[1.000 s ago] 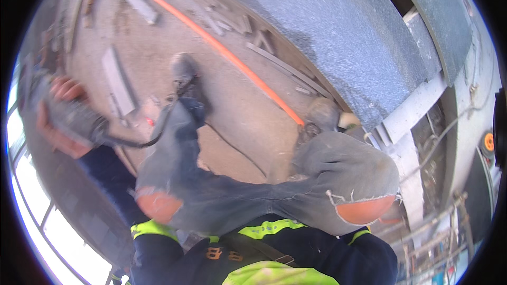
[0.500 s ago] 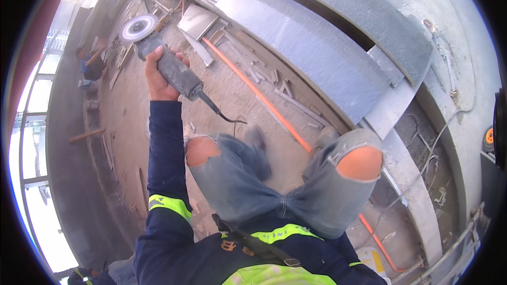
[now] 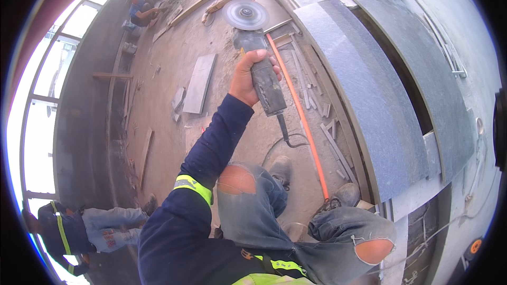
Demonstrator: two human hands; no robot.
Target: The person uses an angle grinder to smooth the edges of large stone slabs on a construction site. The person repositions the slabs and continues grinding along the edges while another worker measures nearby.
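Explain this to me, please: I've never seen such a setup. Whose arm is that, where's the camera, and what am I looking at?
There's no robot here: it's a person working bare-handed. The view comes from a wide fisheye camera worn on their head, looking down, so straight edges bend near the rim. The arm is the wearer's own, and so are the ripped jeans below.

The left hand holds an angle grinder, its fingers wrapped around the body, with the round disc at the far end. The right hand isn't in view.

On the dusty floor lie a flat grey piece and a long orange pole. Large grey slabs are at the right. Another person appears at lower left.
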